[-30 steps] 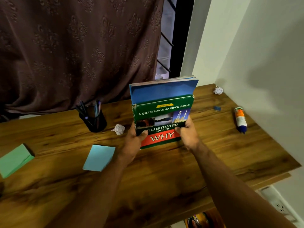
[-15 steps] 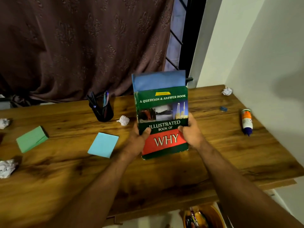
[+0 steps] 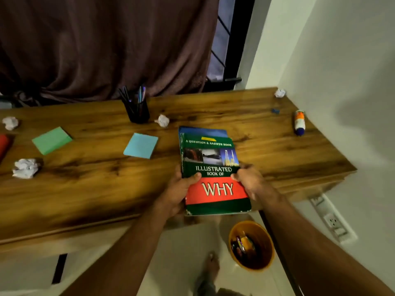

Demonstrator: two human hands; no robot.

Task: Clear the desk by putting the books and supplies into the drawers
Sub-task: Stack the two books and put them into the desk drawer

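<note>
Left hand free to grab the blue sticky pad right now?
Probably not yet. The left hand grips the books together with the right hand. The blue sticky pad lies uncovered to its left, so the way looks free once it lets go.

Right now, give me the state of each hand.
Left hand: closed on the stack of books, thumb on the green cover.
Right hand: closed on the same stack's right edge.
</note>
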